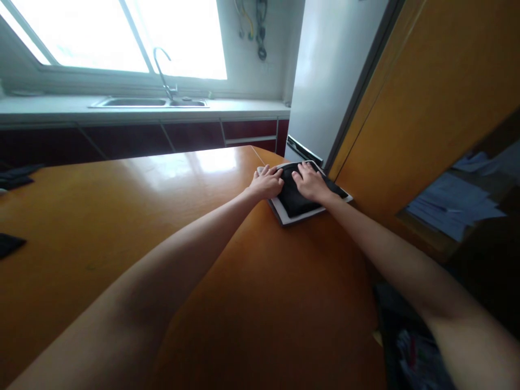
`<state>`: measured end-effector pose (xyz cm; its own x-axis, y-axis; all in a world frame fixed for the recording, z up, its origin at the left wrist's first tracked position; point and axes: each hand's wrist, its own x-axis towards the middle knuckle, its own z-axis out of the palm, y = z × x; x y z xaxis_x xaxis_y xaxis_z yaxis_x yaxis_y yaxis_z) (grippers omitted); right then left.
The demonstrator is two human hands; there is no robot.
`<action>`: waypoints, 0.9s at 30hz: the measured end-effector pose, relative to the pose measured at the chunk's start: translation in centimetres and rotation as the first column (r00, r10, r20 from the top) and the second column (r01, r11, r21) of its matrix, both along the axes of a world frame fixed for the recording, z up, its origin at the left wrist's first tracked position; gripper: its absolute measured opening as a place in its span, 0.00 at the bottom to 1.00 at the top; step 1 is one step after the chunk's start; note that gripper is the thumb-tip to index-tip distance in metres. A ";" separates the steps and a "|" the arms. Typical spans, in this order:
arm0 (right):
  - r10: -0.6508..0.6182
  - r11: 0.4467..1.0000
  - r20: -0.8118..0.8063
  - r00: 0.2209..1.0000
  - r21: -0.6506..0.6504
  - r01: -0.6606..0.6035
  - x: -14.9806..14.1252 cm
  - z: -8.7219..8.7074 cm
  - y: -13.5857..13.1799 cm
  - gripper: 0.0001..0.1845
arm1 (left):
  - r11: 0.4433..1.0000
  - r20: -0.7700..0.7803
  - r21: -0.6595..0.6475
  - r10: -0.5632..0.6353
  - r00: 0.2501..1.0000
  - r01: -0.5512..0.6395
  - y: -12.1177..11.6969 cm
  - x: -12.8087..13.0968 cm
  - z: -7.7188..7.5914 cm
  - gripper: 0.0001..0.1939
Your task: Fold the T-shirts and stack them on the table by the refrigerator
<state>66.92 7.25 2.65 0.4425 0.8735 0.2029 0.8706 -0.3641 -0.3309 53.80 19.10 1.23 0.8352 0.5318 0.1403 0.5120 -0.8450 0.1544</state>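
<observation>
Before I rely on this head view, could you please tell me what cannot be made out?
Head view, flat black soft-looking piece: partly covered by the left hand and right hand.
Head view, dark flat pointed item: cut off by the left edge.
Head view, loose white paper sheets: any writing is too blurred to read.
Head view, scene beyond the wide glass window: lost in glare.

Blk cloth (296, 205), orng-brn tbl (260, 303)

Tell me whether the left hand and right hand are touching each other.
Apart: the head view shows a strip of the black item between the left hand and right hand.
</observation>
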 end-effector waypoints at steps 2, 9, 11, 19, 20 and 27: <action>-0.066 0.998 -0.004 0.998 -0.010 0.066 2.3 0.5 2.1 0.35 | 0.999 0.017 -0.032 0.019 1.000 -0.018 0.0 0.1 -0.2 0.32; -0.161 0.981 -0.048 0.986 -0.112 0.155 6.8 -1.8 5.9 0.39 | 0.996 0.015 -0.093 0.017 1.000 -0.015 -0.2 0.2 0.1 0.33; -0.158 0.983 -0.067 0.985 -0.103 0.150 7.2 -2.1 5.9 0.39 | 0.996 0.017 -0.093 0.013 1.000 -0.011 -0.3 0.2 0.4 0.32; -0.171 0.941 -0.079 0.982 0.281 0.187 4.5 2.3 3.9 0.30 | 0.989 0.150 -0.066 0.143 0.978 -0.134 1.4 -6.9 1.9 0.35; -0.154 0.935 -0.069 0.986 0.314 0.168 3.6 3.1 3.5 0.30 | 0.985 0.131 -0.055 0.169 0.977 -0.163 1.7 -8.9 2.0 0.35; 0.057 0.898 -0.039 0.998 0.438 -0.034 -8.2 6.1 0.4 0.28 | 0.912 -0.058 0.052 0.410 0.910 -0.407 -0.8 -26.3 1.6 0.33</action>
<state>58.68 7.61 8.74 0.4235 0.7216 0.5477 0.8611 -0.1329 -0.4907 27.46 18.28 2.81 0.5543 0.8238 0.1190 0.8216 -0.5644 0.0804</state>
